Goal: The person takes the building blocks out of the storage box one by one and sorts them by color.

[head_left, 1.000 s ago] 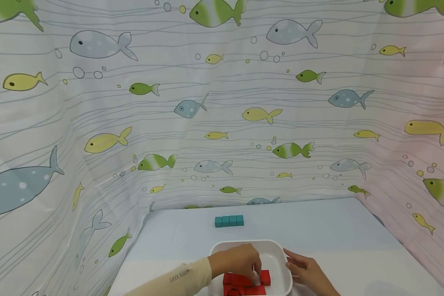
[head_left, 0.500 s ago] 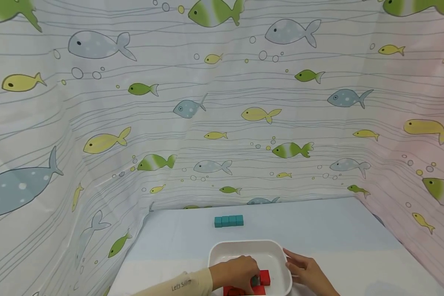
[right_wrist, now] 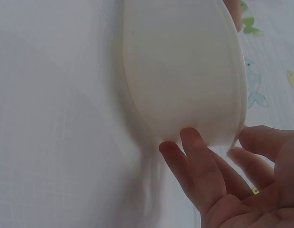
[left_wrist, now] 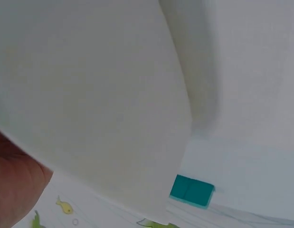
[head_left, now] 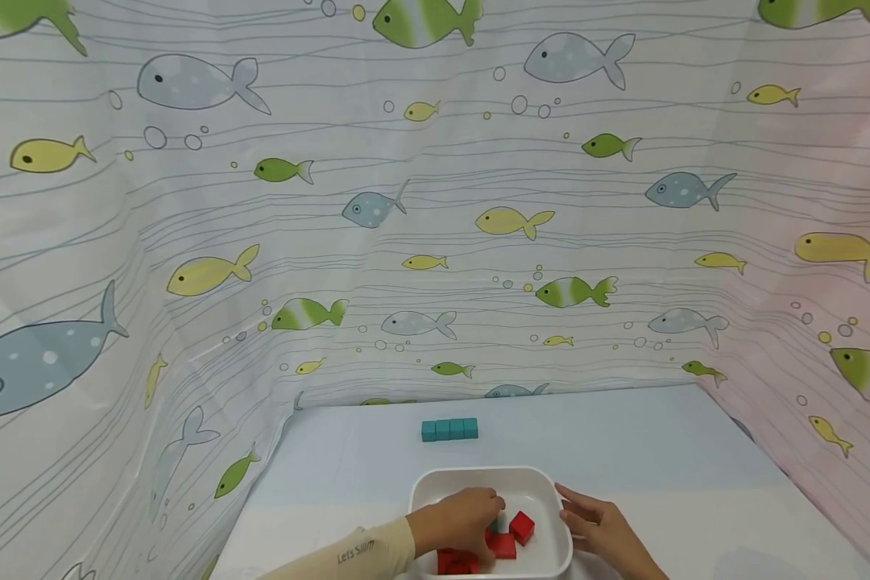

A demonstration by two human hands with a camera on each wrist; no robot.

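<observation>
A white plastic container (head_left: pixel 544 491) stands at the near side of the table, with several red cubes (head_left: pixel 522 528) in it. My left hand (head_left: pixel 462 519) reaches down into it, fingers bent; a sliver of a teal cube (head_left: pixel 494 524) shows between thumb and fingers, the rest hidden by the hand. In the left wrist view the container's wall (left_wrist: pixel 99 104) covers most of my left hand (left_wrist: pixel 18 190). My right hand (head_left: pixel 605 536) grips the container's right side. The right wrist view shows fingertips under the wall (right_wrist: pixel 184 76) and the thumb at the rim.
A row of several teal cubes (head_left: pixel 449 429) lies behind the container on the white table (head_left: pixel 645 459). A fish-print curtain (head_left: pixel 478 242) surrounds the table at the back and both sides.
My left hand has shifted about inside the container, and the red cubes lie differently; one at the right is now turned askew. The teal cube has moved slightly back with the hand. My right hand stays put.
</observation>
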